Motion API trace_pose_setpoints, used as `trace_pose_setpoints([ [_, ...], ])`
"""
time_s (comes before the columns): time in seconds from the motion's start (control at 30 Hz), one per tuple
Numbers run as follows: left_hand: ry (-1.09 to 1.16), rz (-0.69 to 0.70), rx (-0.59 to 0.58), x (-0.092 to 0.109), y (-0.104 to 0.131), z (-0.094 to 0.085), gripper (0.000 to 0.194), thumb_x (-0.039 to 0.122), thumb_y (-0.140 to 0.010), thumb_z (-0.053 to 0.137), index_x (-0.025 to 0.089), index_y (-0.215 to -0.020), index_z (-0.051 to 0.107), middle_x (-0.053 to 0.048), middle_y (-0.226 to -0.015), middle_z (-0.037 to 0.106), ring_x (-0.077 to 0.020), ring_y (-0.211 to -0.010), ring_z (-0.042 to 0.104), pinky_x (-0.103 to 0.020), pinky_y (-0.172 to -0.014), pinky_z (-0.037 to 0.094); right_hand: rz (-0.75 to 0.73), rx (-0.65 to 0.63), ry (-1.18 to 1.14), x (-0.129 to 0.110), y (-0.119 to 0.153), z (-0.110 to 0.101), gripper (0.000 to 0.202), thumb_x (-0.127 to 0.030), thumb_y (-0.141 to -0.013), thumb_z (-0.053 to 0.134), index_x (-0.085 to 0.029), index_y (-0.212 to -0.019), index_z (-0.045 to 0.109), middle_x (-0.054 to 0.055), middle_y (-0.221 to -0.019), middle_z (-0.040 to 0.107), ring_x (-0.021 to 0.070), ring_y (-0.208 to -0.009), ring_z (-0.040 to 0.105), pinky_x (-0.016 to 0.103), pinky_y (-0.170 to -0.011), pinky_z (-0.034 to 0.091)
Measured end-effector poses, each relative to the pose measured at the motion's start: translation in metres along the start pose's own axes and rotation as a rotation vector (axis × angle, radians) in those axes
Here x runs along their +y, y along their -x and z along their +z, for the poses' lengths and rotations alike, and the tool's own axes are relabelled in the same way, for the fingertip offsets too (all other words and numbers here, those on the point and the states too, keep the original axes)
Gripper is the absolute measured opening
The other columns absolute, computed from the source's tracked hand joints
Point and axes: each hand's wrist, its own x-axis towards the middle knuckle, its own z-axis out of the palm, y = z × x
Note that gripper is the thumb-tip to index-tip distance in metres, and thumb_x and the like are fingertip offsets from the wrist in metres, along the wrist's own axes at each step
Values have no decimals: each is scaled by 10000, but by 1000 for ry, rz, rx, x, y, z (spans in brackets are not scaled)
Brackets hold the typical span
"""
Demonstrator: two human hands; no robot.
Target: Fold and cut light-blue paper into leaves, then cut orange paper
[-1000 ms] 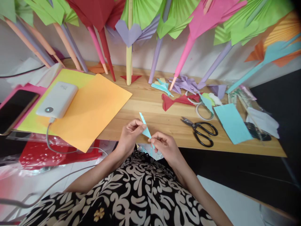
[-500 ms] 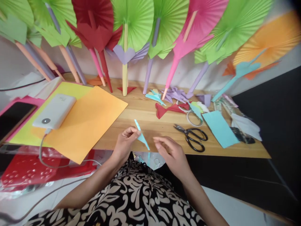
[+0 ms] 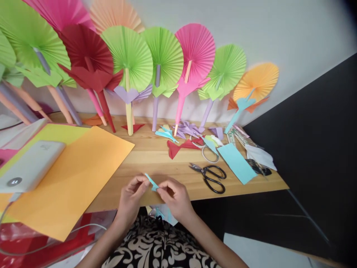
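A small light-blue piece of paper [image 3: 152,183] is pinched between both hands, just above the front part of the table. My left hand [image 3: 131,197] grips its left side between thumb and forefinger. At the lower right end, my right hand [image 3: 176,198] is closed on the same piece, and its fingertips cover that end. Black-handled scissors [image 3: 213,178] lie to the right of my right hand. Beyond them is a light-blue paper rectangle [image 3: 237,163]. A roll of tape [image 3: 209,154] and a folded red paper piece [image 3: 184,146] lie behind the scissors.
Pleated paper fans on rolled paper stems, such as a pink fan [image 3: 195,48], lean along the wall. At left, a white power bank [image 3: 32,163] with a cable rests on orange paper [image 3: 92,167]. Purple paper pieces [image 3: 189,128] lie at the back of the wooden table [image 3: 139,163].
My right hand has come over to the left and taken hold of the blue paper's lower end. The camera view has shifted, showing more wall above and to the right.
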Motion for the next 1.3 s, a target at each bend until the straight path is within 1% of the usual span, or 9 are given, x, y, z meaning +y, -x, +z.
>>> trace_pose_setpoints([
  [0.17,45,37,-13,3,-2,0,304,436,-787,751,175,-711,616,-6,-729,552,-148,-761,514,-238,-723,430,-93,66,209,13,-20,-60,157,-272,-894,584,-246,-843,730,37,-809,714,194,-778,636,323,-748,483],
  [0.27,-5,39,-66,0,-3,-2,294,434,-802,738,178,-717,621,-16,-752,552,-158,-781,515,-244,-727,428,-71,194,296,23,-51,-96,192,-309,-897,568,-261,-929,751,51,-927,743,220,-881,664,363,-826,503],
  [0.33,-41,32,-93,-2,-3,-4,282,428,-814,726,180,-726,627,-21,-770,556,-162,-794,514,-246,-735,429,-12,285,343,33,-77,-111,217,-313,-865,578,-255,-973,757,54,-1020,755,232,-963,673,373,-869,509],
  [0.47,-78,28,-124,-4,-3,-7,272,430,-820,717,180,-749,635,-27,-794,563,-167,-806,516,-248,-742,436,69,328,388,55,-125,-123,289,-273,-841,580,-230,-1078,741,58,-1024,770,216,-875,700,354,-830,530],
  [0.6,-93,28,-152,-7,-4,-10,247,407,-837,706,182,-761,636,-29,-812,569,-167,-819,519,-243,-744,437,99,324,434,66,-156,-124,310,-221,-850,566,-209,-1107,738,65,-999,775,206,-866,704,325,-816,528],
  [0.8,-91,20,-161,-11,-5,-12,222,389,-822,723,191,-759,645,-28,-823,579,-173,-841,532,-240,-754,447,127,296,505,67,-180,-121,292,-203,-857,591,-216,-1105,744,51,-928,779,210,-826,708,322,-800,528],
  [1.0,-92,20,-158,-7,-4,-10,237,406,-811,733,189,-757,654,-32,-816,583,-175,-835,531,-245,-760,449,103,297,524,63,-194,-125,296,-182,-863,574,-219,-1101,747,45,-1001,778,208,-896,715,310,-852,528],
  [1.17,-82,25,-185,-5,-2,-10,221,384,-847,705,190,-760,644,-27,-814,570,-167,-842,523,-234,-755,435,49,363,563,49,-195,-157,394,-173,-911,466,-162,-1249,668,82,-1225,711,203,-1095,666,309,-962,490],
  [1.3,-79,15,-201,-6,-2,-12,199,368,-854,699,194,-773,645,-24,-825,568,-164,-848,518,-230,-757,432,73,342,659,47,-180,-200,346,-239,-926,493,-153,-1193,696,84,-1136,745,203,-1012,692,297,-894,513],
])
